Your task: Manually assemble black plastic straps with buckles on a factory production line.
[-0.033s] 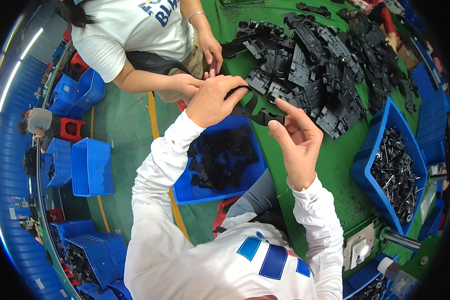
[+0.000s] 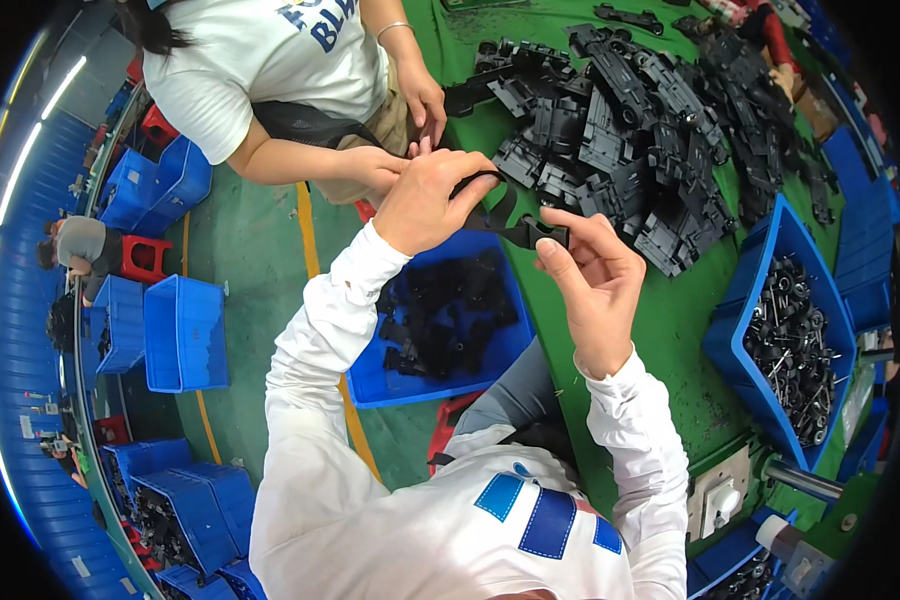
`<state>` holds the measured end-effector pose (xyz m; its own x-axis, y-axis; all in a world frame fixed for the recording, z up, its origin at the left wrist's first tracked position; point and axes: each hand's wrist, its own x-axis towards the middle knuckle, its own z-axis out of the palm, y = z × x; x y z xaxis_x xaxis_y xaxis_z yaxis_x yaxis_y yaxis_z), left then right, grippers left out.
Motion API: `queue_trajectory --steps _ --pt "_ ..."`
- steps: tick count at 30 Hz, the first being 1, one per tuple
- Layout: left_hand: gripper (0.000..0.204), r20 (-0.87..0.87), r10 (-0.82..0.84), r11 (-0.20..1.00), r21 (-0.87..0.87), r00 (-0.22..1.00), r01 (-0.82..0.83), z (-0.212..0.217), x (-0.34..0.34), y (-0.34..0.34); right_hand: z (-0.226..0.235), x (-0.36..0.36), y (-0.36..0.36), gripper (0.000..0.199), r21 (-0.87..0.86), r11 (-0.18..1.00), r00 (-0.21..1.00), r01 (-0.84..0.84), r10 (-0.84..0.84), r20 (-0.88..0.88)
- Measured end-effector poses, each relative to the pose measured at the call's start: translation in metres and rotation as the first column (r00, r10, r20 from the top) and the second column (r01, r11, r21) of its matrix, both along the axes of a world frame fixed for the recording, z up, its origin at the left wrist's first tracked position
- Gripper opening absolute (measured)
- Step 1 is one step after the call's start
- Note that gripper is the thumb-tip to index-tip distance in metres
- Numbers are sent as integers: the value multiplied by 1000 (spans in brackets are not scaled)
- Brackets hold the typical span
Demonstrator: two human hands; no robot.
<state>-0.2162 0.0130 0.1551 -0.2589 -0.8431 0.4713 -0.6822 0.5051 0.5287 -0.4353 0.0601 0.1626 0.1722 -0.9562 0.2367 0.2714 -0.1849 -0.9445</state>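
My left hand (image 2: 435, 203) is closed on a black strap (image 2: 478, 187), pinching it between thumb and fingers. From there the strap runs right to a black plastic buckle (image 2: 532, 234). The thumb and index finger of my right hand (image 2: 602, 285) close around the buckle's right end, and its other fingers are curled. Just beyond my left hand are a co-worker's hands (image 2: 375, 168), partly hidden behind mine. A black mesh piece (image 2: 315, 125) lies across the co-worker's waist.
Black toy car chassis (image 2: 620, 140) lie heaped on the green table (image 2: 660, 330). A blue bin (image 2: 735, 340) of wheels and axles stands at right. Below my hands, a blue bin (image 2: 370, 385) holds dark parts. More blue bins (image 2: 185, 335) and red stools (image 2: 145, 258) stand at left.
My right index finger has bent down onto the buckle, narrowing the gap to the thumb. My left hand and the co-worker's hands stay nearly the same.
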Motion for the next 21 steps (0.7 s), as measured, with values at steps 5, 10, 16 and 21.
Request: queue_trajectory --steps 5,10,16,21 --pt "14 117 27 999 -28 993 -24 -8 10 -5 -2 15 -9 22 0 1000 1000 7 -7 16" --pt "14 119 11 1000 -23 993 -9 -10 15 -14 -5 24 -24 19 -40 999 1000 19 -20 -22" --pt "14 27 140 983 -122 990 -136 10 34 -43 -10 36 -41 18 29 999 999 36 -35 -10" --pt "17 228 327 904 -359 917 -233 16 50 -73 -26 39 -49 18 47 997 994 56 -60 87"
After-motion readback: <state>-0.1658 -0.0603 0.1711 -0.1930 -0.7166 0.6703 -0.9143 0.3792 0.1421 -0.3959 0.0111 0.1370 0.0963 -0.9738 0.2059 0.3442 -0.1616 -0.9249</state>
